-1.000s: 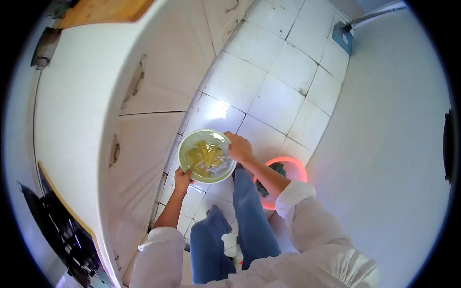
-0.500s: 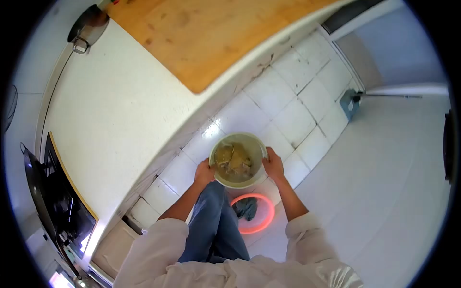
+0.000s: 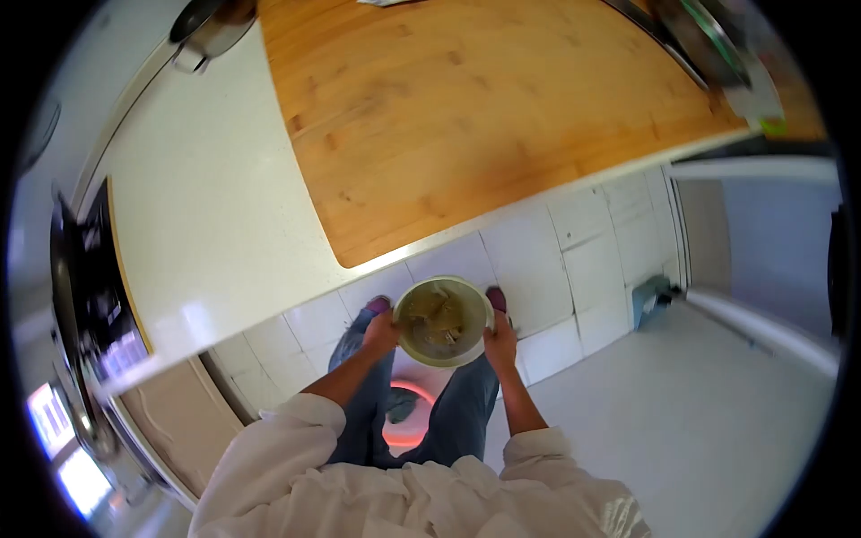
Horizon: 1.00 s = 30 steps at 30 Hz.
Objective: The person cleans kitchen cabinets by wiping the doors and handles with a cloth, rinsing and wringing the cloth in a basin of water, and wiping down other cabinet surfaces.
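Observation:
Between my two hands is a pale greenish round basin, held in front of my legs above the floor. Murky liquid with yellowish-brown food pieces lies inside it; their exact kind I cannot make out. My left hand is closed on the basin's left rim. On the opposite side, my right hand grips the right rim. Below and behind the basin, a pink-rimmed tub with a dark cloth in it shows between my legs.
A large wooden board covers part of the white counter ahead. A pot stands at the back left, a black stove at far left. A dustpan-like blue-grey object is on the floor at right.
My body and view have turned right toward the wooden board, and more of it shows. The basin has come along in both hands, nearer the counter edge. My legs are now apart.

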Tool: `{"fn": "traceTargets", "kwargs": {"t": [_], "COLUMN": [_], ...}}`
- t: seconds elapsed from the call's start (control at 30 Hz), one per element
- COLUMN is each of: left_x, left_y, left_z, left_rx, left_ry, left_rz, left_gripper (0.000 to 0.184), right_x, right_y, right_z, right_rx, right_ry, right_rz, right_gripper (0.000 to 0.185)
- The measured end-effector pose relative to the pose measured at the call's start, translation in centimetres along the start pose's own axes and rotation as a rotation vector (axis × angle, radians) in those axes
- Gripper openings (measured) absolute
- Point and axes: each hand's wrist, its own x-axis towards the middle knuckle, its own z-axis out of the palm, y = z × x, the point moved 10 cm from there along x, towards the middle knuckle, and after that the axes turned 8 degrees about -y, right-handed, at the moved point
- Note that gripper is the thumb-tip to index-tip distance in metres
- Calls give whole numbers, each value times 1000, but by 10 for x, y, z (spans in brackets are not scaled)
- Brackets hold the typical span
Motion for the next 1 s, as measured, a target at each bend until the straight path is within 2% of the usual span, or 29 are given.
{"fn": "traceTargets", "kwargs": {"t": [0.07,0.1,0.2,0.23,0.27,0.4,0.53,0.7,0.83,1.0], "left_x": [7,13,22,23,23,36,43,53,90,138], "left_y": [1,-1,-26,-22,-22,-55,-81,-147,-220,-311], "left_z": [18,22,52,59,65,98,133,160,179,188], "left_rx": [-82,-98,-229,-294,-359,-369,-589,-644,-714,-769], "left_ry": [20,93,225,268,317,408,461,558,678,746], "left_rz": [-60,-59,-66,-29,3,-79,-105,-213,-223,-326], "left_gripper": [25,25,25,25,25,24,23,28,29,30], "right_x": [28,42,81,90,98,123,145,161,195,222], "right_y": [3,-6,-1,-2,-7,-6,9,30,78,120], "right_z": [-6,-12,-16,-18,-18,-3,18,90,164,264], "right_rx": [-126,-164,-210,-236,-262,-376,-498,-587,-571,-662], "right_ry": [-31,6,-184,-257,-296,-417,-512,-691,-768,-851], "right_rz": [-85,-261,-285,-219,-245,-311,-330,-496,-450,-651], "right_gripper": [39,39,39,39,39,40,42,44,45,47]}}
